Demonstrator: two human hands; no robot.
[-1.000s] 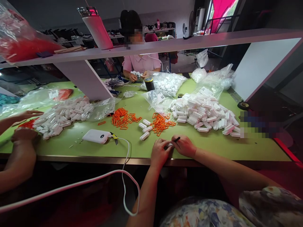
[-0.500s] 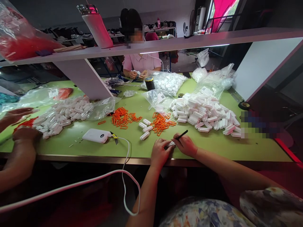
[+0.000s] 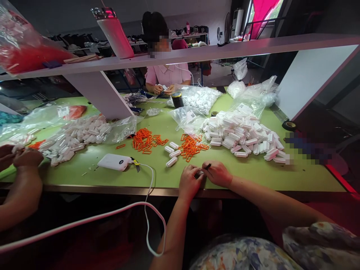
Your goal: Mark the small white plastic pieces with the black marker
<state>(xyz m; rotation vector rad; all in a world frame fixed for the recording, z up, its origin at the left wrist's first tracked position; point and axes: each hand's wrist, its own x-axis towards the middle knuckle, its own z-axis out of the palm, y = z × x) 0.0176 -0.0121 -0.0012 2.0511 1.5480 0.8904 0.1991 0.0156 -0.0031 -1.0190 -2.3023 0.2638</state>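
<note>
My left hand point(image 3: 189, 182), near the table's front edge, is closed around a small white plastic piece point(image 3: 200, 172), mostly hidden by fingers. Right beside it, my right hand point(image 3: 219, 174) grips a thin black pen-like tool point(image 3: 207, 166) at the white piece. Its tip is too small to make out. Beyond my hands lies a pile of orange rectangular plastic clips point(image 3: 191, 148). Several white ribbed plastic connector housings point(image 3: 171, 161) lie left of that pile. A large heap of the same white housings point(image 3: 239, 133) spreads behind and to the right.
A white power bank point(image 3: 114, 161) with a white cable point(image 3: 153, 176) lies left of my hands. A second orange clip pile point(image 3: 144, 139) is behind it. A co-worker's hands point(image 3: 28, 156) work at far left. Overhead runs a shelf point(image 3: 197, 55) with a bottle point(image 3: 116, 35).
My right hand has shifted slightly left, and less of the black tool shows above the fingers. At far left, the co-worker's hands have come together.
</note>
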